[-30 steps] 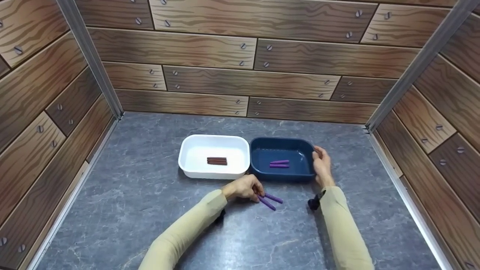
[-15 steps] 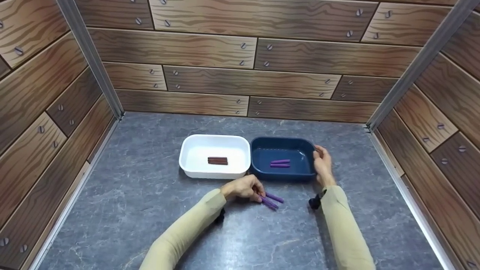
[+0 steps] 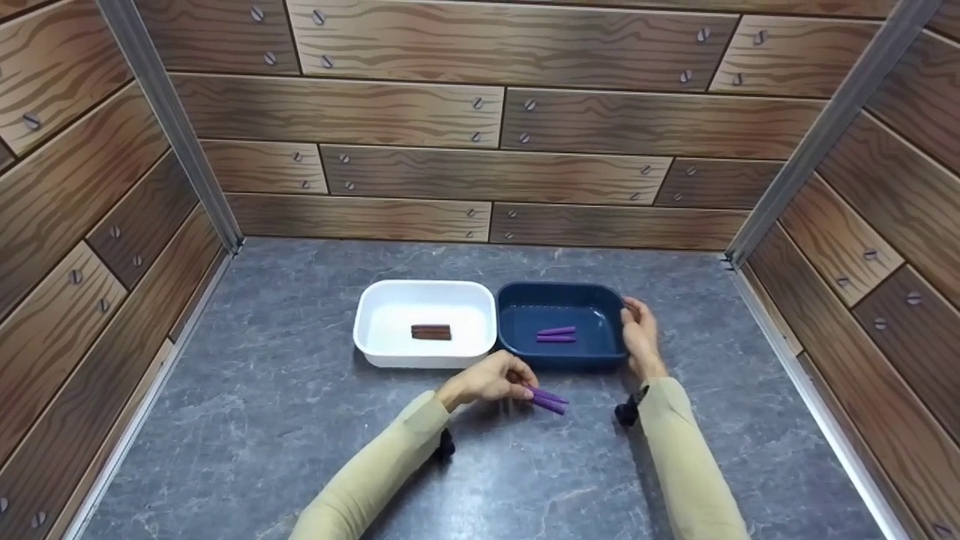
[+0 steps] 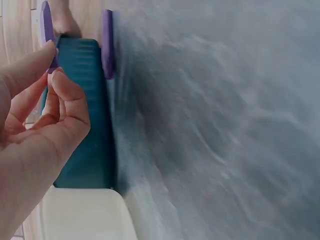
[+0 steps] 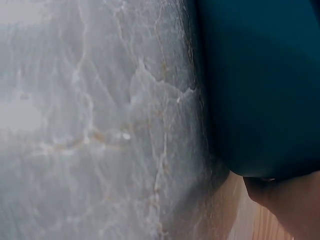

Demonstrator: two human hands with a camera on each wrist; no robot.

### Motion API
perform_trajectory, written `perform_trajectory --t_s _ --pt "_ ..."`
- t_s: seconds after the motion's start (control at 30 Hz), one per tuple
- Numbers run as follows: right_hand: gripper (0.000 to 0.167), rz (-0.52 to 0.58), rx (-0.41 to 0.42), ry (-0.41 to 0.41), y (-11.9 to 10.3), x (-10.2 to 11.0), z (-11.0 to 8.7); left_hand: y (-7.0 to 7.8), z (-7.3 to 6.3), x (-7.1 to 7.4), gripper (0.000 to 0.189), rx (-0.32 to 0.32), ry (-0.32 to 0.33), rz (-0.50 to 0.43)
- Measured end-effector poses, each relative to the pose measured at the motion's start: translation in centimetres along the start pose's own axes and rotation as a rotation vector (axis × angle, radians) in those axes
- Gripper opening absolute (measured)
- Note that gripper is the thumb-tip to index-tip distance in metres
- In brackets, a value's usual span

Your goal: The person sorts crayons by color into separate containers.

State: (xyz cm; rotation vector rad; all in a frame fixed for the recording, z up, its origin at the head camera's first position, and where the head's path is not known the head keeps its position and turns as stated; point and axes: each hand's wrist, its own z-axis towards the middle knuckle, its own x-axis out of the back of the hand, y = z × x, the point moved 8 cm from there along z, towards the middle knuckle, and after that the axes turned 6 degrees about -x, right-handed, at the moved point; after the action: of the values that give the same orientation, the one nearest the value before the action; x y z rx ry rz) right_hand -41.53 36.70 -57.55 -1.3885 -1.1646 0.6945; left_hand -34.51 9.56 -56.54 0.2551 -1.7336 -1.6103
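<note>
In the head view, my left hand (image 3: 495, 377) is just in front of the dark blue dish. Its thumb and fingertips pinch a purple crayon (image 4: 46, 22), which the left wrist view shows raised. A second purple crayon (image 4: 108, 45) lies apart from the hand, by the dish's front side. My right hand (image 3: 640, 336) holds the right end of the dark blue dish (image 3: 559, 360) at its rim; most of its fingers are hidden in the right wrist view. Inside that dish lie two purple crayons (image 3: 556, 334), side by side.
A white dish (image 3: 425, 360) stands against the blue one's left side, with several brown crayons (image 3: 431, 331) in a neat row. Wood-patterned walls (image 3: 412, 172) enclose the grey marbled tabletop (image 3: 247, 420) at the back and both sides.
The pinched crayon has risen and swung closer to the other loose one. My left hand has shifted slightly right. The right hand stays on the dish. The head view has tilted up slightly.
</note>
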Motion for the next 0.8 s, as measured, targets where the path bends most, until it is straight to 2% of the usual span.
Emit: perform_trajectory --t_s 0.13,0.37,0.8 --pt "0.043 0.000 0.000 0.004 0.1 0.0 0.0 0.8 0.1 0.0 0.008 -0.002 0.050 0.003" --pt "0.042 0.001 0.007 0.017 0.2 0.1 0.0 2.5 0.9 -0.1 0.009 -0.032 0.080 0.011" --pt "0.043 0.018 -0.002 0.012 0.3 0.0 0.1 3.3 2.4 2.0 0.010 -0.030 0.177 -0.033"
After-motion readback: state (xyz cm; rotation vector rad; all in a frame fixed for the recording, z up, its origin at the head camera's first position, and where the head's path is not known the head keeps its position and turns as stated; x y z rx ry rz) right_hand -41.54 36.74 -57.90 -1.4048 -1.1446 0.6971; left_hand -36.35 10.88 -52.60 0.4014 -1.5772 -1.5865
